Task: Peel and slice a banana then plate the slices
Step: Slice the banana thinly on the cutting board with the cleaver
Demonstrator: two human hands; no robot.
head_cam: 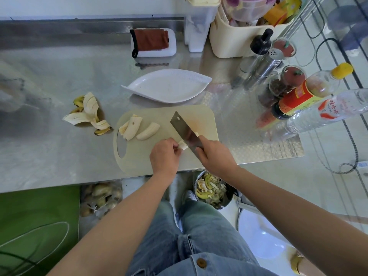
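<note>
Steel counter [59, 156] | cutting board [201, 116]: 3 banana pieces [148, 132] | left hand [164, 155] pinches one | right hand [214, 154] grips cleaver [186, 131]

One cutting board [139, 158], one cleaver [186, 132], one white plate [169, 86], one banana peel [87, 114], two hands [164, 155].

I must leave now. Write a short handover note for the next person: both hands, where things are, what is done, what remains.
Left hand: holds a banana piece down on the cutting board.
Right hand: grip closed on the cleaver, blade at that piece.
Other banana pieces lie on the board's left part. Peel is on the counter, left of the board. White plate behind the board holds no slices.
Done: peeling, first cuts.
Left: finish slicing, plate slices.
</note>
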